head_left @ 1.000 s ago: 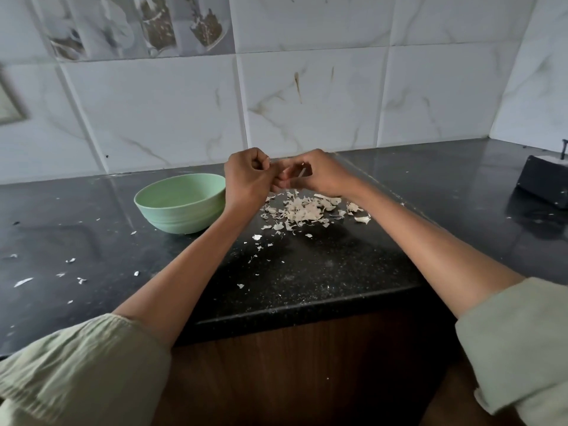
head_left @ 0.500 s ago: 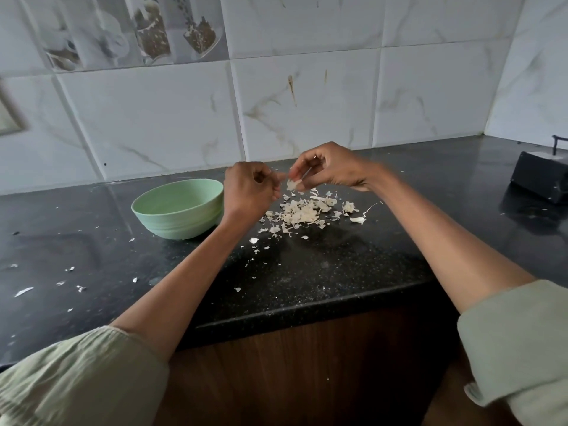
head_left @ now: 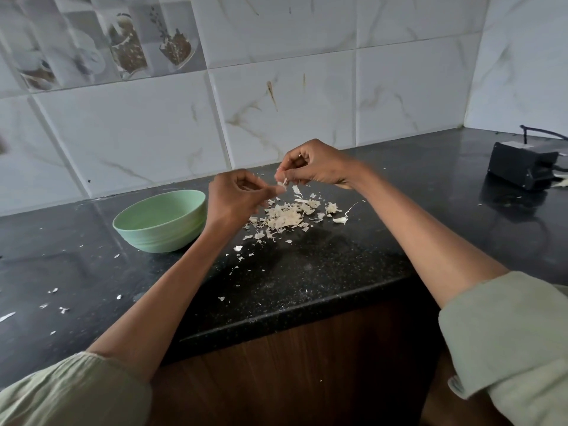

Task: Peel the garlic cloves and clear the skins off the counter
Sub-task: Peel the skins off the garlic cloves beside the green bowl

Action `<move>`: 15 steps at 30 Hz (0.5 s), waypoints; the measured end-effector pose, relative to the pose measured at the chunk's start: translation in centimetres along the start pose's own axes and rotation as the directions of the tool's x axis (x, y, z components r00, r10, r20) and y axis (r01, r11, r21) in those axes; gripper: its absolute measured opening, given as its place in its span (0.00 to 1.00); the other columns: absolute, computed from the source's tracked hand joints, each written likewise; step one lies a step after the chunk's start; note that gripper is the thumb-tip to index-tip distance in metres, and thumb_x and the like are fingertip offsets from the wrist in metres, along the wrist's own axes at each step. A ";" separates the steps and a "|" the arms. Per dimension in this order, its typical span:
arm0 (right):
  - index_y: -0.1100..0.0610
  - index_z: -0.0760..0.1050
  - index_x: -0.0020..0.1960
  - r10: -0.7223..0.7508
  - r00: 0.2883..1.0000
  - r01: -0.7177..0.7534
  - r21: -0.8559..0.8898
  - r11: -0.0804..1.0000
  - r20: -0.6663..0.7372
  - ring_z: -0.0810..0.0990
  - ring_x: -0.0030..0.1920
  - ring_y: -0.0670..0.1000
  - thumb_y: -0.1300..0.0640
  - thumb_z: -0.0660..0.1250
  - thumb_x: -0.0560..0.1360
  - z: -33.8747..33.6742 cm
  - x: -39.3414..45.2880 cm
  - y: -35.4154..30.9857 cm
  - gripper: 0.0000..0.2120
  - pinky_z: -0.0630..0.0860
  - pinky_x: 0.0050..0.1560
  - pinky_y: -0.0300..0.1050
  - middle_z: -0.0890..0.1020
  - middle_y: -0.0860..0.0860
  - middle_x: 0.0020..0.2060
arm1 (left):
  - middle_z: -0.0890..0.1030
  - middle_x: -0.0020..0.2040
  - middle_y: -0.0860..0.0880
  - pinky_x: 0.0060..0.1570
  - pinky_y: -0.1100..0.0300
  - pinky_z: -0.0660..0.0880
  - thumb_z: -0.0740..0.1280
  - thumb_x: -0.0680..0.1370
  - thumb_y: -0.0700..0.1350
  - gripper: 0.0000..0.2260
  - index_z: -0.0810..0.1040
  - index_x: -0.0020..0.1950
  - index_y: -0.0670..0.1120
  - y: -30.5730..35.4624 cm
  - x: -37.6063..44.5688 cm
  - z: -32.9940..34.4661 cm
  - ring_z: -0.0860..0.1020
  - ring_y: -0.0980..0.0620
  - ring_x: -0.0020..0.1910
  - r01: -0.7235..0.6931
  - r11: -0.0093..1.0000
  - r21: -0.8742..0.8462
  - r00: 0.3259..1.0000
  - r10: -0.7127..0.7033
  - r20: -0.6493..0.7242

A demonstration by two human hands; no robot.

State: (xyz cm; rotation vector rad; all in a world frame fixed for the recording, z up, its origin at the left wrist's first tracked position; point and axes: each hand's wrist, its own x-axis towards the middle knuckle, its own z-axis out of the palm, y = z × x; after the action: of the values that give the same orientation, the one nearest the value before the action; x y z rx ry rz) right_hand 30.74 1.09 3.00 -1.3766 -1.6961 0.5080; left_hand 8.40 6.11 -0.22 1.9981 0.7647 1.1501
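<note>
Black stone surface [head_left: 307, 278] under white wall tile. At frame centre my right hand [head_left: 319, 166] pinches a garlic clove [head_left: 281, 182], skin hanging off; my left hand [head_left: 236, 196] pinches at its loose edge. Below them lies the skin pile [head_left: 285, 216], flakes scattered toward lower left. Green bowl [head_left: 159, 221] sits left. Peeling unfinished, in my judgement; clearing not begun.
</note>
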 end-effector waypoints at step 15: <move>0.63 0.83 0.59 -0.030 0.997 0.024 0.086 0.996 0.076 0.85 0.47 0.53 0.59 0.78 0.75 0.2 -0.1 -0.5 0.14 0.84 0.51 0.45 0.87 0.61 0.53 | 0.88 0.45 0.45 0.39 0.53 0.85 0.73 0.82 0.43 0.07 0.84 0.52 0.39 -0.8 0.6 0.8 0.87 0.42 0.41 -0.040 0.995 -0.088 0.993 0.049 0.105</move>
State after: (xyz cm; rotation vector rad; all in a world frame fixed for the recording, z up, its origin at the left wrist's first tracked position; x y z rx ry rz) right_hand 30.25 0.89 3.23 -1.2862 -1.7327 0.6180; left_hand 9.26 6.81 -0.82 1.9961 0.6089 1.0740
